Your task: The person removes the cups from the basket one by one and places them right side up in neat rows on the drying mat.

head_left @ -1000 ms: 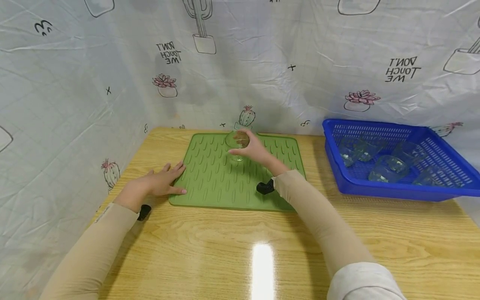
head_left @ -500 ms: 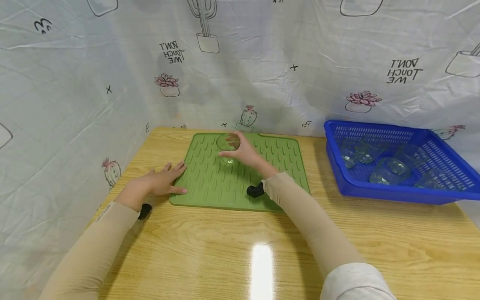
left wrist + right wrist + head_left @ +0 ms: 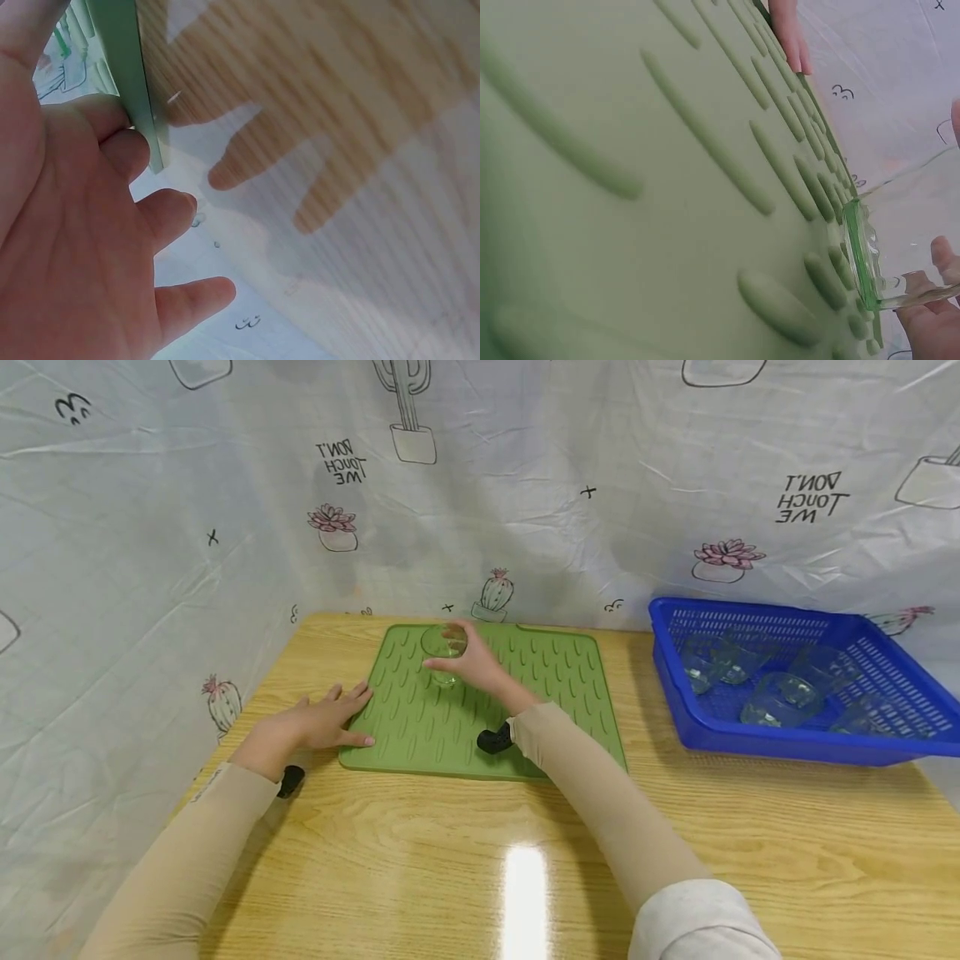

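A green ridged silicone drying mat [image 3: 420,731] lies on the wooden table. Over its back left part, my right hand [image 3: 476,660] grips a clear glass cup [image 3: 435,647] round its side, thumb toward me. In the right wrist view the cup's thick base [image 3: 864,259] is at the mat's surface; whether it touches cannot be told. My left hand [image 3: 318,724] rests at the mat's left edge, fingers spread, thumb and fingertips on the mat. The left wrist view shows that palm [image 3: 75,232] beside the mat's green edge.
To the right of the mat stands a blue plastic basket [image 3: 810,743] holding several clear glass cups [image 3: 780,702]. A white patterned sheet [image 3: 555,527] hangs behind and to the left of the wooden table [image 3: 405,860].
My right hand has moved left across the mat with the glass cup in its grip. The left hand has stayed at the mat's edge.
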Tool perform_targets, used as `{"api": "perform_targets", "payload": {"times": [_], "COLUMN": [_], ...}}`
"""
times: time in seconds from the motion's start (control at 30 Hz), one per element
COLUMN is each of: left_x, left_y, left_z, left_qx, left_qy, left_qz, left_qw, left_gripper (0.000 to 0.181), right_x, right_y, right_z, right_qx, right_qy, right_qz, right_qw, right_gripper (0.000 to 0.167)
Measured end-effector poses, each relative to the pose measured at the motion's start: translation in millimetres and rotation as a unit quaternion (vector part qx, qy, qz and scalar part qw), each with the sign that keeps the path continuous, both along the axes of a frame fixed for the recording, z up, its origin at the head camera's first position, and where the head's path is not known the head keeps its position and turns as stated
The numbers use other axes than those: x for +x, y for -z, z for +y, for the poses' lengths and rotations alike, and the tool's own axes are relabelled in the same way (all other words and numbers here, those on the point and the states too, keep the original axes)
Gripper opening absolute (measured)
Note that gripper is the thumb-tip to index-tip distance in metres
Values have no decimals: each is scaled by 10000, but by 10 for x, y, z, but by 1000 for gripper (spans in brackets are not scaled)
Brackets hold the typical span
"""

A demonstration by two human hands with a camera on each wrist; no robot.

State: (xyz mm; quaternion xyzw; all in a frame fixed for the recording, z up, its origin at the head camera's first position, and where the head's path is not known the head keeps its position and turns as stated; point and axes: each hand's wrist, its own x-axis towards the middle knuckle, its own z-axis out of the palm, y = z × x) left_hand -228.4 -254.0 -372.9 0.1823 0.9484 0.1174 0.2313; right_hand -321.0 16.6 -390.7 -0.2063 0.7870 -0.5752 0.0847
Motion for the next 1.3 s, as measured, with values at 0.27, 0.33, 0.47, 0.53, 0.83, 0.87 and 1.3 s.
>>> {"api": "perform_targets", "payload": {"times": [0.27,0.33,0.47,0.53,0.83,0.87,1.3], "left_x": [-3,-11,-20,-22,-42,-41,-35], "left_y": [-31,-30,-30,-33,-14,-14,-27], "left_z": [2,7,9,6,0,-1,-11], "left_qx": [-23,-45,-54,-39,-18,-11,-51], "left_qy": [-4,-2,2,-6,7,5,-46], "left_qz": [0,-5,-32,-50,-49,-50,-81], "left_qw": [10000,10000,10000,10000,10000,10000,9999], "left_gripper": [98,98,98,98,99,99,99], "right_x": [-29,-35,-43,-38,-21,-20,-49], "right_y": [28,31,37,30,1,1,36], "right_z": [-85,-97,-100,-94,-78,-80,-116], "right_qx": [27,39,8,-39,-61,-48,-80], "right_qy": [59,88,92,84,80,76,29], "right_qz": [-9,-10,-41,-80,-147,-136,-209], "right_qw": [10000,10000,9999,9999,9998,9999,9997], "right_gripper": [91,91,92,92,91,91,98]}}
